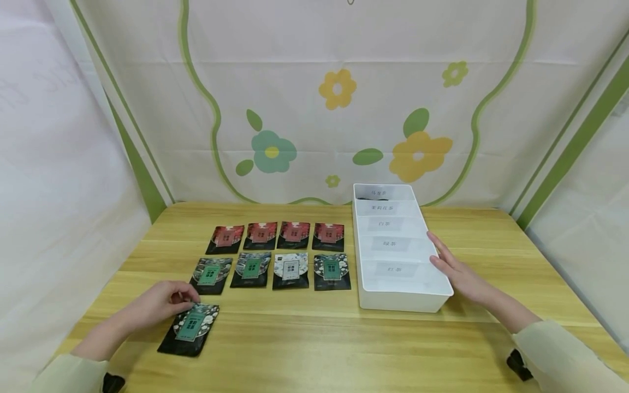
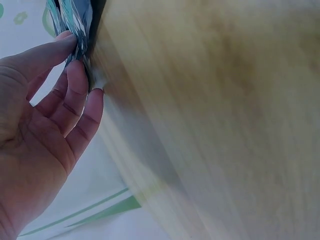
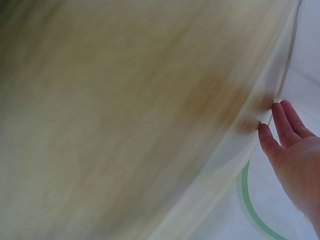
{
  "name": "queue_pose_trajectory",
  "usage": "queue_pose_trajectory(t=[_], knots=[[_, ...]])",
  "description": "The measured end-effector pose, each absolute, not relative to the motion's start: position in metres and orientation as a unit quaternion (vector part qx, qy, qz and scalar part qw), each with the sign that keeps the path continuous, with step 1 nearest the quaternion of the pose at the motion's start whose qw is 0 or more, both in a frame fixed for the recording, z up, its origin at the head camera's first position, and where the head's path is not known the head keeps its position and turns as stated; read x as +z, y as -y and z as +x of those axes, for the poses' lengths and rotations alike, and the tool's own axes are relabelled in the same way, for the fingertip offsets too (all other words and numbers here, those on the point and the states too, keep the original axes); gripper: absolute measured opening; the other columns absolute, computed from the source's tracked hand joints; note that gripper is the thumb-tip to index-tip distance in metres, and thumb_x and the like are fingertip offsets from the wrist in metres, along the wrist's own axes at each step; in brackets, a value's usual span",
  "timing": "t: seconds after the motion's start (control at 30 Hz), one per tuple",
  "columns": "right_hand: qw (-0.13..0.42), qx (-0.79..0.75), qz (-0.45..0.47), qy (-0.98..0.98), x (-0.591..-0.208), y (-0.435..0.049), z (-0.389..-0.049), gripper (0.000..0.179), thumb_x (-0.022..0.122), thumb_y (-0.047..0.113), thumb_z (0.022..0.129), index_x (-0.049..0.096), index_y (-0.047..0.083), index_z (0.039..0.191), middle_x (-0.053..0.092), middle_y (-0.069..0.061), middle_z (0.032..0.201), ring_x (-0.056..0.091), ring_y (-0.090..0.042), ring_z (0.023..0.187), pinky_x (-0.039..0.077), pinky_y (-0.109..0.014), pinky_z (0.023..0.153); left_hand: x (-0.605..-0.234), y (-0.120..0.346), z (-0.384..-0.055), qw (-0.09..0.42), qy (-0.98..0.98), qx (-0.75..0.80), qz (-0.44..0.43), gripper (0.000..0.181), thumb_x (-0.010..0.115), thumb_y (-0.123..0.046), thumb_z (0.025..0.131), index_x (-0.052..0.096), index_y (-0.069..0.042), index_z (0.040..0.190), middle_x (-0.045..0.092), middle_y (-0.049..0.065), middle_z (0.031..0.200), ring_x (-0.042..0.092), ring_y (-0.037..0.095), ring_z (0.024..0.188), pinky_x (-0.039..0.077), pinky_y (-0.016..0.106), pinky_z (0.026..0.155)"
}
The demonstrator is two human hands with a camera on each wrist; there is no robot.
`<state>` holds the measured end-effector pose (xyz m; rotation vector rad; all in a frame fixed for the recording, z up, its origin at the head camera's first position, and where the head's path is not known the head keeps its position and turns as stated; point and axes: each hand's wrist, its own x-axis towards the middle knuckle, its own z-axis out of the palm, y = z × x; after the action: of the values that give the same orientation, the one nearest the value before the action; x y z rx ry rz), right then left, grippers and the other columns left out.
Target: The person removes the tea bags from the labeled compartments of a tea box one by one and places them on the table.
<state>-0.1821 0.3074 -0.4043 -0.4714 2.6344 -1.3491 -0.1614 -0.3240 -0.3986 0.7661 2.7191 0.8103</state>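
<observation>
My left hand (image 1: pixel 159 305) pinches the top edge of a black tea packet (image 1: pixel 190 330) with a green label and white flowers, at the table's left front. In the left wrist view the thumb and index finger close on the crinkled packet (image 2: pixel 75 22). At the right, a long white divided box (image 1: pixel 400 302) has handwritten labels on its compartments. My right hand (image 1: pixel 459 275) rests its fingertips against the box's right side, fingers extended. In the right wrist view that hand (image 3: pixel 295 150) shows straight fingers at the box wall.
A back row holds several red-and-black packets (image 1: pixel 262 236). Before it lie two green-labelled packets (image 1: pixel 251 269), a white packet (image 1: pixel 291 271) and a flowered green-labelled packet (image 1: pixel 332 271) beside the box. Dark contents show in the box's far compartment (image 1: pixel 383 192). A flowered curtain (image 1: pixel 295 82) hangs behind the table.
</observation>
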Motion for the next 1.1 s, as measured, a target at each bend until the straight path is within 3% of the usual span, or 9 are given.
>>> queue_pose_trajectory(t=[0.6, 0.8, 1.1], knots=[[0.065, -0.445, -0.156, -0.879, -0.408, -0.31, -0.184, 0.055, 0.031, 0.027, 0.099, 0.0, 0.034, 0.144, -0.001, -0.012, 0.148, 0.014, -0.051, 0.124, 0.012, -0.069, 0.089, -0.385, 0.323, -0.161, 0.074, -0.932, 0.26, 0.243, 0.008, 0.066, -0.016, 0.082, 0.065, -0.018, 0.09, 0.058, -0.009, 0.083, 0.049, 0.005, 0.065, 0.043, 0.023, 0.054], [0.065, -0.45, -0.163, -0.876, -0.404, -0.308, -0.183, 0.056, 0.033, 0.025, 0.099, 0.0, 0.033, 0.144, -0.002, -0.012, 0.148, 0.012, -0.052, 0.124, 0.012, -0.067, 0.091, -0.375, 0.322, -0.165, 0.054, -0.935, 0.253, 0.244, 0.009, 0.065, -0.016, 0.083, 0.065, -0.015, 0.091, 0.059, -0.004, 0.087, 0.048, 0.004, 0.065, 0.042, 0.023, 0.052], [0.068, -0.442, -0.155, -0.881, -0.404, -0.308, -0.182, 0.056, 0.033, 0.026, 0.099, 0.0, 0.035, 0.143, -0.001, -0.013, 0.148, 0.013, -0.052, 0.123, 0.013, -0.068, 0.089, -0.358, 0.294, -0.181, 0.037, -0.929, 0.242, 0.278, 0.008, 0.064, -0.016, 0.084, 0.064, -0.017, 0.092, 0.058, -0.008, 0.086, 0.049, 0.006, 0.068, 0.042, 0.024, 0.056]])
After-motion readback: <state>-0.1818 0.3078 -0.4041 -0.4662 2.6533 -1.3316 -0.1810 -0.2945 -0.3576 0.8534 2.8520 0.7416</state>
